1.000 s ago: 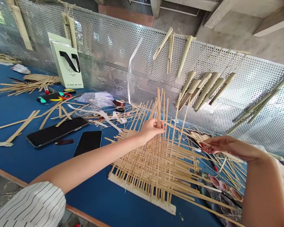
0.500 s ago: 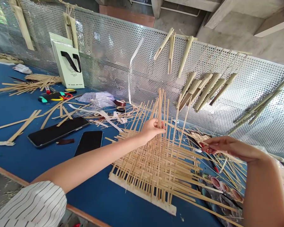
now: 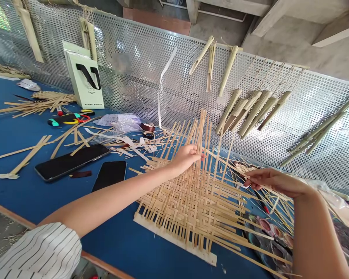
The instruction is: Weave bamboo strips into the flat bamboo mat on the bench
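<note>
A half-woven mat of pale bamboo strips [image 3: 183, 197] lies on the blue table, its near edge fixed along a whitish bar [image 3: 174, 240]. At its far side my left hand [image 3: 189, 155] is closed around a bunch of upright bamboo strips [image 3: 202, 128], bending them up off the mat. To the right of the mat, my right hand [image 3: 267, 180] pinches a long thin bamboo strip [image 3: 227, 164], which runs leftward behind the raised strips. Its far end is hidden near my left fingers. Loose strip ends stick out from the mat's right side.
Two phones [image 3: 72, 161] lie to the left, with pliers [image 3: 64, 119] and a pale green bag [image 3: 85, 81] beyond. A paint palette [image 3: 267, 240] sits at the right, by scattered strips and red-handled tools. A perforated metal screen [image 3: 139, 81] closes off the back.
My right hand has moved a little left with the thin strip. The bunch in my left hand now leans further right and looks fuller.
</note>
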`<state>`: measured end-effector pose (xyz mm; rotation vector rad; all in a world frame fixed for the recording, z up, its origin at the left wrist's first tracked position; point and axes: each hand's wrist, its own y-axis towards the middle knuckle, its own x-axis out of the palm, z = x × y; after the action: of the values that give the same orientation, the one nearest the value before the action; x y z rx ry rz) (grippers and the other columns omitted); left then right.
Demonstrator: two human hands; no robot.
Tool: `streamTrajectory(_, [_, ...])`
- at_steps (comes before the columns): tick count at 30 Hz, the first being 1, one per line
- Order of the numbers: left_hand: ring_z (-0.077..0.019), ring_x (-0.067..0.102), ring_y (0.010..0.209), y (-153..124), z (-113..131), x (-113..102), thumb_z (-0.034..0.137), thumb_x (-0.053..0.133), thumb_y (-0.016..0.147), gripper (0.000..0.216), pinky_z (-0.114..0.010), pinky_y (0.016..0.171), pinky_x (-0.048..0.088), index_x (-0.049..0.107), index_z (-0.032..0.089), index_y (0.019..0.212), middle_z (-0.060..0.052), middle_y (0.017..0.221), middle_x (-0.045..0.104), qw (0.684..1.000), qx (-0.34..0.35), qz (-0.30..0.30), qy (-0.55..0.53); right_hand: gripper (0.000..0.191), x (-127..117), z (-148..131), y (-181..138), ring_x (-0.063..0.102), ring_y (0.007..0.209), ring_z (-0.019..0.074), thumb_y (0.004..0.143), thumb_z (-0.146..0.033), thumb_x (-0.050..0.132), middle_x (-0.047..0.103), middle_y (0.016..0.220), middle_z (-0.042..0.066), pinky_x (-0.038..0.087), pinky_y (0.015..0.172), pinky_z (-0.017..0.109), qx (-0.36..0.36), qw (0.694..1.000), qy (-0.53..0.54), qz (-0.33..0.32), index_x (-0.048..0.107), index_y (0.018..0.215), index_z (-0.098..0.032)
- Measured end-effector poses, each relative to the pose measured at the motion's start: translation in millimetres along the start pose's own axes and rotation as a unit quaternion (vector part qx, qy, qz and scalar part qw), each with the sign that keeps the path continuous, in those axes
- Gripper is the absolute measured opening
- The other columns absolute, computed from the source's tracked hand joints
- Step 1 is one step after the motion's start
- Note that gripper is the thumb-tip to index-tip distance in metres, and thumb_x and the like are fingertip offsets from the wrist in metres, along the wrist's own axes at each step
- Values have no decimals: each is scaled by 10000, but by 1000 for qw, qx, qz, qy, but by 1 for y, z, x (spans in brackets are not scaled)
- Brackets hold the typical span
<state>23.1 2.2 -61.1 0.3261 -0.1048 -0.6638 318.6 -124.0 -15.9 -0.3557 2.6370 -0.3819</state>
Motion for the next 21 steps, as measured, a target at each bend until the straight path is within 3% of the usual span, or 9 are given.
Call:
streamTrajectory(3, [-170, 617, 785, -1, 2, -2, 185, 487, 713, 37, -301, 704, 439, 520, 170, 714, -56, 806, 663, 999, 23, -5, 32, 332, 1, 1, 1, 596, 841, 209, 749, -354, 622, 663, 938, 92, 452, 786, 345, -1, 1000, -1, -2, 642, 1051, -217])
streamTrajectory(8, [-170, 628, 816, 1, -2, -4, 192, 497, 733, 149, -304, 736, 443, 541, 152, 869, -81, 879, 655, 999, 44, -13, 18, 331, 3, 2, 1, 599, 866, 229, 728, -370, 636, 667, 934, 87, 451, 804, 356, 9, 1000, -8, 3, 653, 1026, -227])
streamTrajectory(13, [-169, 638, 792, 3, -6, -5, 183, 502, 739, 166, -297, 713, 449, 539, 149, 898, -96, 924, 646, 998, 53, -19, 15, 331, 3, 5, 4, 600, 859, 226, 719, -376, 641, 673, 921, 83, 451, 791, 350, 9, 1000, -5, 5, 657, 1017, -235])
streamTrajectory(21, [-161, 619, 803, 5, -8, -5, 224, 545, 734, 139, -299, 755, 449, 553, 156, 855, -71, 838, 649, 995, 87, -13, 40, 311, 3, 6, 4, 593, 837, 200, 745, -351, 631, 669, 915, 79, 436, 779, 331, 9, 1000, 4, -6, 648, 1034, -238])
